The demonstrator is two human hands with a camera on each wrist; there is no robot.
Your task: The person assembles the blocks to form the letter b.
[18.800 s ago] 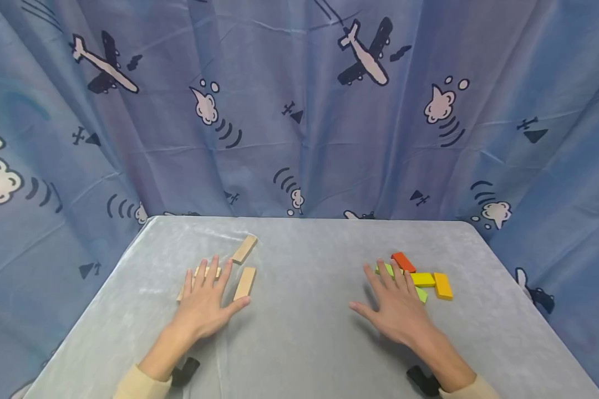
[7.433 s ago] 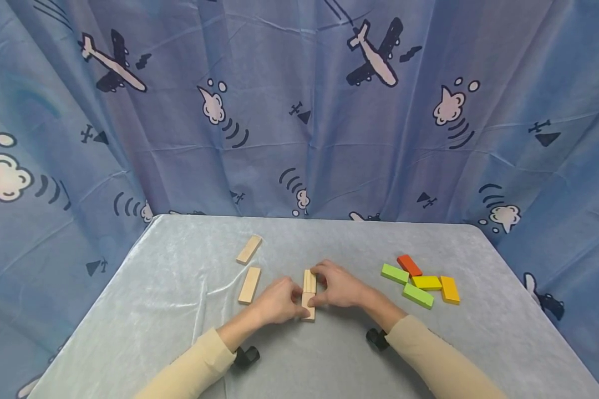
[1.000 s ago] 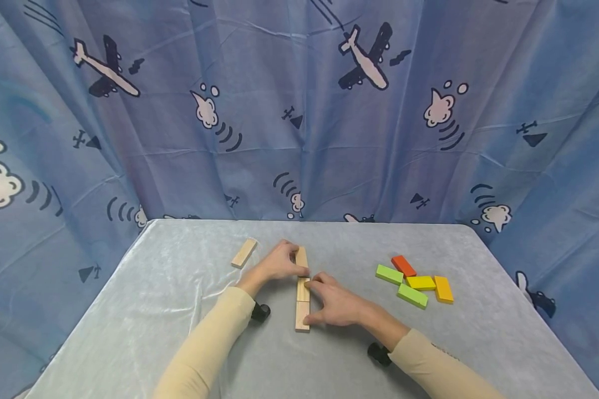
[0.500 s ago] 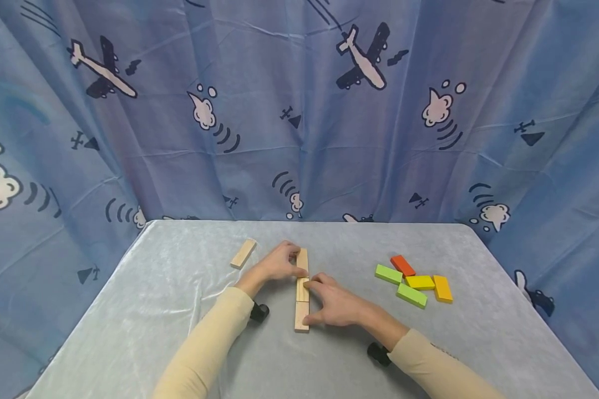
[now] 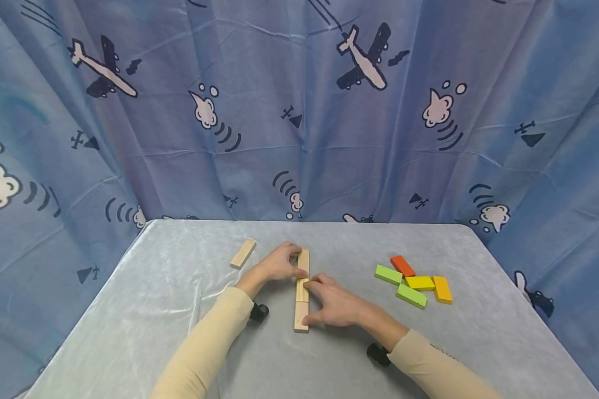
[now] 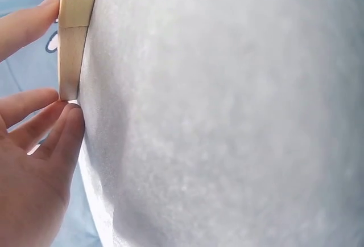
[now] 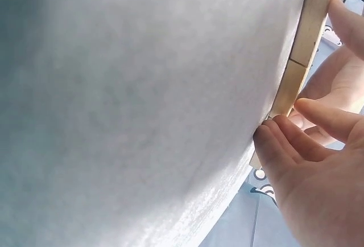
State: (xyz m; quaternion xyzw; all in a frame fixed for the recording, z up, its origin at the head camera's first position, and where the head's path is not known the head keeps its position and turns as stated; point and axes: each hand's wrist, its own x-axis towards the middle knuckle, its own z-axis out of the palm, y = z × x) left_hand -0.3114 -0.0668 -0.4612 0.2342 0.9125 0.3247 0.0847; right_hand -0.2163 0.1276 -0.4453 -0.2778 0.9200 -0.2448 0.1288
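Observation:
Three plain wooden blocks lie end to end in a straight row on the table in the head view: a far block (image 5: 304, 262), a middle block (image 5: 303, 290) and a near block (image 5: 301, 318). My left hand (image 5: 279, 262) holds the far block from the left, thumb by its near end and fingers by its far end. From the right, my right hand (image 5: 336, 302) holds the row, with fingers at the middle block and thumb on the near block. Both wrist views show fingertips gathered low at the wood; part of the row is hidden behind them.
One loose wooden block (image 5: 243, 254) lies left of the row. To the right, two green blocks (image 5: 411, 296), a red block (image 5: 402, 266), a yellow block (image 5: 420, 283) and an orange-yellow block (image 5: 442, 290) lie grouped on the grey-covered table (image 5: 145, 310). A patterned curtain (image 5: 259, 111) hangs behind.
At first both hands were spread apart over the blocks; later they held a two-block row. A third block from the left has joined its far end, and in the last second it has straightened into line.

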